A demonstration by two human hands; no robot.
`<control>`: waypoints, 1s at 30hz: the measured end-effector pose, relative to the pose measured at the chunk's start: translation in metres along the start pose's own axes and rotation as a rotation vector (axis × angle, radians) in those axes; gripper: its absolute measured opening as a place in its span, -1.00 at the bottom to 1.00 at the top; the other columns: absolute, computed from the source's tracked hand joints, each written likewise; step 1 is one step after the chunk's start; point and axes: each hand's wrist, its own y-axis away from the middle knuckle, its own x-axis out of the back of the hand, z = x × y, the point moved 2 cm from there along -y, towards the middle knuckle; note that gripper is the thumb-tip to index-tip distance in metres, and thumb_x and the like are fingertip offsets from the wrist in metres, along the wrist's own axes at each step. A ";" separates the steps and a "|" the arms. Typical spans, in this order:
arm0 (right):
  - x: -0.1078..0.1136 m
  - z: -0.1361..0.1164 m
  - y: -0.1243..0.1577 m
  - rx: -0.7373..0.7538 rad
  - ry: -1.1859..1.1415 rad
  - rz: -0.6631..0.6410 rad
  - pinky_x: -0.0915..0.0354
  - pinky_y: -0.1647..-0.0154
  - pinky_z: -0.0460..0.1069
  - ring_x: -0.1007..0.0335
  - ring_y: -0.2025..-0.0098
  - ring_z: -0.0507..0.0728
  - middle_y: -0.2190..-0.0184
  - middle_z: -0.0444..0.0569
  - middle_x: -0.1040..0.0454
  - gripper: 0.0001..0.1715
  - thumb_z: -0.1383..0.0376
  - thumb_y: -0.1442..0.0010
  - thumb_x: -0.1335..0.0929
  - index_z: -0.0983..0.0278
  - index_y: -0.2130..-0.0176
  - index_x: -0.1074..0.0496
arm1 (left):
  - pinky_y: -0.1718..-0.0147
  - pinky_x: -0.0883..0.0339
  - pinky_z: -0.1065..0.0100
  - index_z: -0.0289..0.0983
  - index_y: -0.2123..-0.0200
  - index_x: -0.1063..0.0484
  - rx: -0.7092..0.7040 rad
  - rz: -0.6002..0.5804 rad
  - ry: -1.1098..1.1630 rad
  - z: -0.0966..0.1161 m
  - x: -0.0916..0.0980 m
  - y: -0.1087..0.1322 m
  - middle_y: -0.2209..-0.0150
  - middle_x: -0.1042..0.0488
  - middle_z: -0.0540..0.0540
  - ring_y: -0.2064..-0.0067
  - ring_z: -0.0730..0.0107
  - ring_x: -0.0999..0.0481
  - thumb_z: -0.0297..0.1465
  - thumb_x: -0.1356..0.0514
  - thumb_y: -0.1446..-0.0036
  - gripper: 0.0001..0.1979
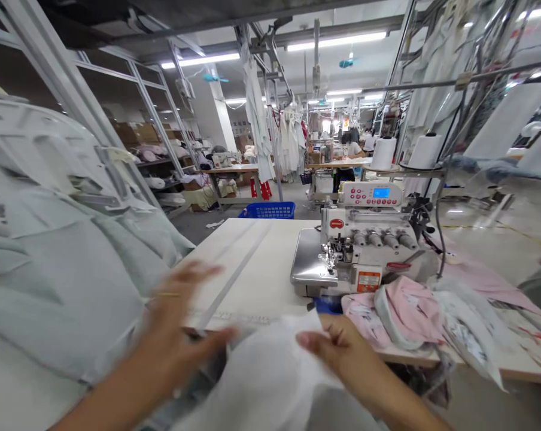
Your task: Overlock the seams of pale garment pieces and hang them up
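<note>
Lettering: red oval badge (336, 223) on the sewing machine (369, 239), its word too small to make out; orange label (368, 281) low on the front, likewise unreadable. Blue screen (381, 193) lit, figures indistinct.

Right hand (337, 347): thumb and fingers pinched together on the upper edge of the white fabric (270, 371). Left hand (185, 317): motion-blurred, fingers spread and thumb well apart, no grip seen; whether it touches the cloth, cannot tell. Fabric lies between the hands, at the near edge of the worktop (274, 263).

Counts: one machine; four tension knobs (375, 239) in a row; two white thread cones (382, 154) behind it; one blue basket (270, 210) beyond the worktop. Pink cloth (412, 305) bunched beside the machine.
</note>
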 end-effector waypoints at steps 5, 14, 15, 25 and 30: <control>-0.013 0.020 0.002 0.148 0.085 0.025 -0.27 0.25 -0.05 -0.36 0.35 0.10 0.47 -0.13 -0.47 -0.66 0.06 -0.16 -0.52 0.27 0.45 -0.60 | 0.21 -0.38 0.34 -0.29 0.07 -0.47 0.179 -0.968 0.893 0.058 -0.068 0.004 0.15 -0.53 -0.15 0.17 0.24 -0.50 0.13 -0.24 -0.05 -0.37; 0.010 0.059 0.013 0.606 0.272 0.595 -0.36 0.11 -0.08 -0.47 0.12 0.10 0.20 -0.08 -0.51 -0.86 0.42 -0.23 -0.45 0.17 0.32 -0.54 | 0.43 -0.18 0.51 -0.31 0.35 -0.46 0.216 -0.417 0.980 0.057 -0.069 -0.025 0.42 -0.37 0.02 0.38 0.51 -0.32 -0.09 -0.24 -0.19 -0.64; 0.006 0.057 0.016 0.735 0.405 0.590 -0.38 0.12 -0.06 -0.48 0.14 0.10 0.21 -0.06 -0.51 -0.83 0.45 -0.26 -0.41 0.17 0.29 -0.53 | 0.43 -0.17 0.51 -0.30 0.32 -0.48 0.218 -0.390 0.956 0.055 -0.067 -0.028 0.42 -0.39 0.02 0.39 0.51 -0.32 -0.12 -0.25 -0.18 -0.67; -0.015 0.004 0.004 0.760 0.682 0.337 -0.37 0.30 -0.12 -0.52 0.31 0.07 0.34 -0.08 -0.56 -0.80 0.35 -0.44 -0.27 0.24 0.22 -0.47 | 0.42 -0.22 0.49 -0.32 0.28 -0.48 0.373 -0.613 1.165 0.072 -0.073 -0.023 0.42 -0.55 -0.05 0.41 0.46 -0.44 -0.10 -0.32 -0.09 -0.63; -0.005 0.019 -0.001 0.462 0.553 0.417 -0.25 0.39 -0.07 -0.38 0.40 0.08 0.41 -0.10 -0.45 -0.78 0.26 -0.41 -0.29 0.24 0.30 -0.43 | 0.30 -0.31 0.44 -0.30 0.25 -0.56 0.338 -0.577 1.135 0.077 -0.067 -0.020 0.31 -0.60 -0.10 0.28 0.36 -0.50 -0.10 -0.30 -0.10 -0.64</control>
